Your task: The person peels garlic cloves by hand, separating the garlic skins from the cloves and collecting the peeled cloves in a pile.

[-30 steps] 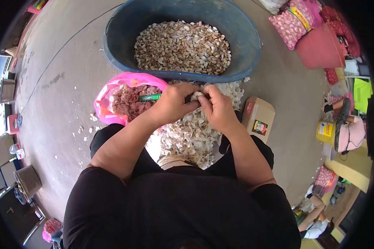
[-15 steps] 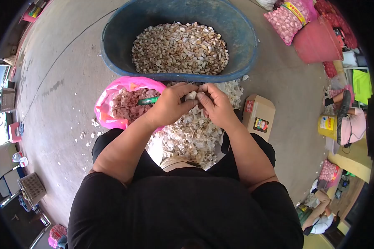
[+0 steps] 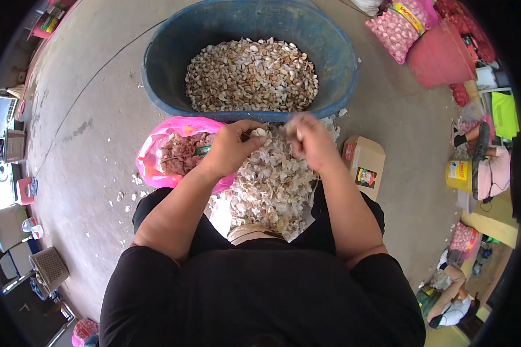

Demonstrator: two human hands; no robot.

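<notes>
My left hand (image 3: 230,151) pinches a piece of garlic (image 3: 259,133) between thumb and fingers, above a heap of papery garlic skins (image 3: 272,185). My right hand (image 3: 316,143) is apart from it, over the right edge of the heap. Its fingers look curled but are smeared by motion, so what they hold cannot be seen. Just beyond both hands stands a large blue tub (image 3: 162,81) with many loose garlic cloves (image 3: 252,75) in it. Left of my left hand lies an open pink plastic bag (image 3: 150,153) of garlic, with a green object (image 3: 203,150) partly hidden by the hand.
A cardboard box (image 3: 369,159) lies right of the heap. Farther right are a red bucket (image 3: 443,58), a mesh sack of garlic (image 3: 396,34), a yellow bucket (image 3: 458,175) and two seated people. At left stands a plastic crate (image 3: 49,269) on the concrete floor (image 3: 92,173).
My hands were together at the garlic piece. My right hand has pulled away to the right, while my left hand keeps the piece. The view has shifted slightly.
</notes>
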